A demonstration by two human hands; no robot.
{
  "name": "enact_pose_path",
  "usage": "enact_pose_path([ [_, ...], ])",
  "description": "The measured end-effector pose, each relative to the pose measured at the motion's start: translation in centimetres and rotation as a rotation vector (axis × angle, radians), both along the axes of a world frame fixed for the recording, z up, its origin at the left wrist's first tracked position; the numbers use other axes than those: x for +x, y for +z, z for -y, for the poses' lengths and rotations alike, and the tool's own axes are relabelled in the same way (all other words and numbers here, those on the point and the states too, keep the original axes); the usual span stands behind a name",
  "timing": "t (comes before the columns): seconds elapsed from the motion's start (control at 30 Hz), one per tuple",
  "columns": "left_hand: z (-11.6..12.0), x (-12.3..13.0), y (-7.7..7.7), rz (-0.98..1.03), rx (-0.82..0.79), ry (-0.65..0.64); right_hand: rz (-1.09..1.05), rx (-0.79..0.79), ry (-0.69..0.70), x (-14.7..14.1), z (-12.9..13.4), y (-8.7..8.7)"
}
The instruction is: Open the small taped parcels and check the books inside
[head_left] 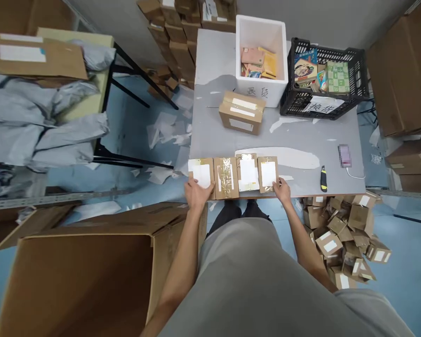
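Note:
Four small cardboard boxes stand side by side along the front edge of the grey table. My left hand lies with thumb and fingers spread on the near end of the leftmost box, which has a white label. Next to it are a heavily taped box and a box with a large white label. My right hand touches the near right corner of the rightmost box, its thumb and fingers apart. Farther back sits a larger taped box.
At the table's back are a white foam bin and a black crate, both holding books. A utility knife and a phone lie right. A big open carton is at lower left; boxes are heaped at right.

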State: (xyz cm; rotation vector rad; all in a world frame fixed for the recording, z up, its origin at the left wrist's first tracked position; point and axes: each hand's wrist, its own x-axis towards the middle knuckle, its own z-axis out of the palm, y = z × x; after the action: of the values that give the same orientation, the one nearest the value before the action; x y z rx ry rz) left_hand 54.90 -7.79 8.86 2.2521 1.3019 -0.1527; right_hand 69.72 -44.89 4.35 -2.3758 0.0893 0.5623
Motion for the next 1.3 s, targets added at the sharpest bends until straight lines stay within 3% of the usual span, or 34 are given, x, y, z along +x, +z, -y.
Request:
enact_pose_path([
  [0.23,-2.1,-1.5,-1.2,0.104,-0.129,0.062,-0.011,0.079,-0.034,0.2,-0.1,0.3],
  [0.37,-4.1,-2.0,-1.7,0.134,-0.359,0.175,-0.114,0.152,-0.17,0.7,0.1,0.8],
  [0.47,-4.6,-2.4,-2.0,0.155,-0.482,0.224,-0.162,0.199,-0.194,1.3,-0.3,1.3],
  [0.67,-4.5,-2.7,-2.7,0.171,-0.539,0.198,-0.181,0.261,-0.183,1.5,-1.4,2.1],
  [1.0,-6.8,-3.4,-4.9,0.128,-0.649,0.168,-0.255,0.288,-0.222,1.9,-0.8,1.9],
  [1.1,-6.5,-3.5,-4.8,0.133,-0.657,0.194,-0.323,0.346,-0.224,2.6,-0.7,1.8],
  [1.3,-5.3,-2.4,-3.2,0.2,-0.644,0.307,-0.388,0.418,-0.203,3.0,-1.1,1.1],
])
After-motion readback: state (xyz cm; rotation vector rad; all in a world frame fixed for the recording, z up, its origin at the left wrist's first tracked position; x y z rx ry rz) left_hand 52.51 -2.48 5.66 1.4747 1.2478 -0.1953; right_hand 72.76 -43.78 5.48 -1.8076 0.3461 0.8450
